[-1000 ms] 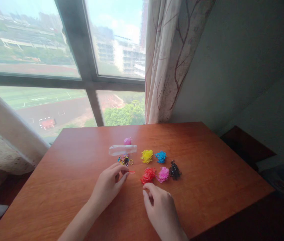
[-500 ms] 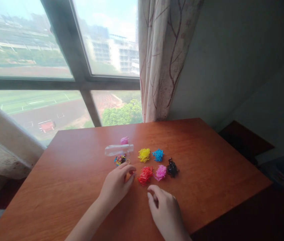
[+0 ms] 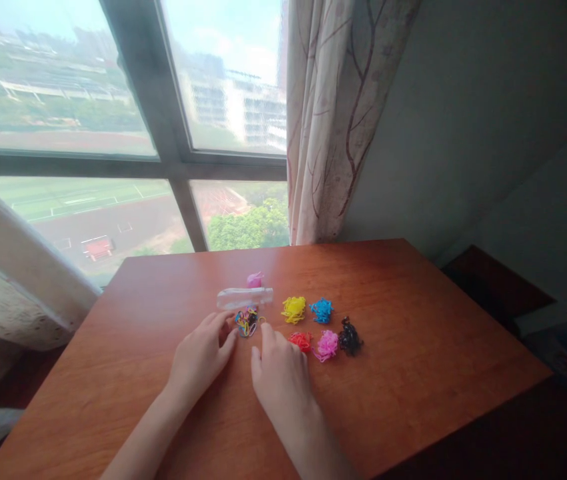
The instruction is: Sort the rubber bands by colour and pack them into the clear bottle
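Note:
A small mixed heap of coloured rubber bands (image 3: 247,323) lies between my two hands. My left hand (image 3: 201,355) is at its left side, thumb and fingers apart and curved, with nothing visible in them. From the near right, my right hand (image 3: 283,370) reaches in with its index finger and thumb apart, close to a loose yellow band (image 3: 262,320). Its knuckles partly hide the red band pile (image 3: 301,341). Single-colour piles sit to the right: yellow bands (image 3: 294,310), blue bands (image 3: 321,311), pink bands (image 3: 327,345) and black bands (image 3: 350,337).
A clear plastic bottle (image 3: 244,298) lies on its side behind the mixed heap, with a pink object (image 3: 255,280) just beyond it. The brown wooden table (image 3: 413,347) stands against a window (image 3: 178,167) with a patterned curtain (image 3: 331,133).
My right hand has moved left and forward, from in front of the red pile to the mixed heap. My left hand has drawn back left, uncovering more of that heap. The view has shifted slightly.

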A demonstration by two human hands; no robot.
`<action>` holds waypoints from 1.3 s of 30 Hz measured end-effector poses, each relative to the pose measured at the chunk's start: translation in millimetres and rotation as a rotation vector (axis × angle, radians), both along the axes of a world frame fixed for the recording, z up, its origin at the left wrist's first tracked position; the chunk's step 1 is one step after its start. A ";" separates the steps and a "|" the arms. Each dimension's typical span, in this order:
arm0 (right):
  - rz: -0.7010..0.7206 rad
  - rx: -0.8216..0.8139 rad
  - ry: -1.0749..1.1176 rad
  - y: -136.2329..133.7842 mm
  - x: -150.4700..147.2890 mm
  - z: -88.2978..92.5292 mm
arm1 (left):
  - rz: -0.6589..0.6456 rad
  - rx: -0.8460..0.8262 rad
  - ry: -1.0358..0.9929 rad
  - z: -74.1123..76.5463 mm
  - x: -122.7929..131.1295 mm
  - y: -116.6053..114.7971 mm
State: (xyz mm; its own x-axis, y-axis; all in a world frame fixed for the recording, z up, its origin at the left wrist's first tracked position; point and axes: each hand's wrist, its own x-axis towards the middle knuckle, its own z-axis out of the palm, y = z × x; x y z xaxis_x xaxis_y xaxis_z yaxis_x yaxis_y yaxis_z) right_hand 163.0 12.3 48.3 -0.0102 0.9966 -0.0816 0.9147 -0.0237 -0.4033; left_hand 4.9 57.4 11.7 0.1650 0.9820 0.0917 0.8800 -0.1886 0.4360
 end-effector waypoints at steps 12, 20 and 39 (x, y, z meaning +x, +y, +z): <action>-0.061 -0.073 -0.006 44.9 -18.6 -14.3 | -0.034 -0.043 0.022 1.3 9.4 3.3; 0.013 -0.077 -0.003 9.8 -11.9 -14.0 | -0.065 -0.120 0.001 12.1 2.2 -21.3; -0.014 -0.044 0.029 -41.7 13.1 -25.5 | -0.098 -0.105 -0.128 -8.2 -17.3 -56.7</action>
State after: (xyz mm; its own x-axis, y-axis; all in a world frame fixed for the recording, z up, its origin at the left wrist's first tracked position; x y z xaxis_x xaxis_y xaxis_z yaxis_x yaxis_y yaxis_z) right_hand 176.0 -29.4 22.8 0.0009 0.9921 -0.1254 0.9021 -0.0549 -0.4280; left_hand -12.5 0.7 3.4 0.2541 0.9670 0.0159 0.7955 -0.2184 0.5652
